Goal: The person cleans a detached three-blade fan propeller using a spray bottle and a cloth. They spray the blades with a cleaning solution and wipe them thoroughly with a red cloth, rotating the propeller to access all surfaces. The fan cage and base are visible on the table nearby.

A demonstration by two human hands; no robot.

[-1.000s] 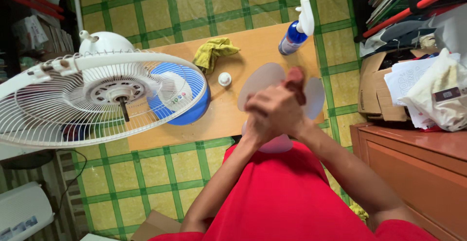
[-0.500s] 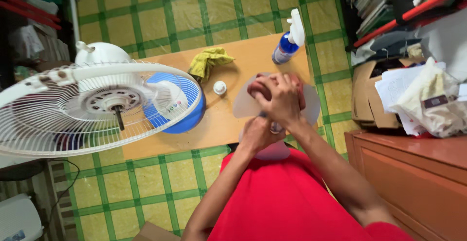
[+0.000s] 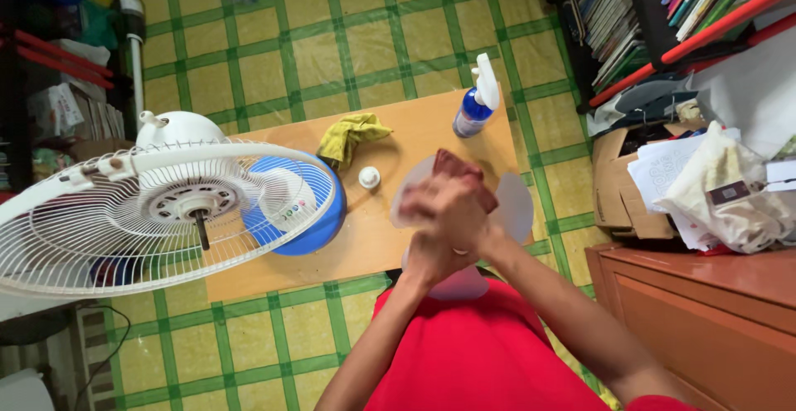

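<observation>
While hands [image 3: 444, 212] rub one blade [image 3: 514, 204]: two cloths.

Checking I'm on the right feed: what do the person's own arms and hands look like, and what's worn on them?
Both arms are bare along all that shows, with no sleeve on the forearms. The left hand and right hand are gloveless; no ring, watch or band is visible, though the hands are blurred. A plain red top covers the torso below.

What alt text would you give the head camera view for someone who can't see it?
A person in a red shirt holds a translucent fan blade in the left hand and presses a reddish cloth on it with the right hand, above a wooden board. Nearby stand a fan, yellow rag and spray bottle.
</observation>
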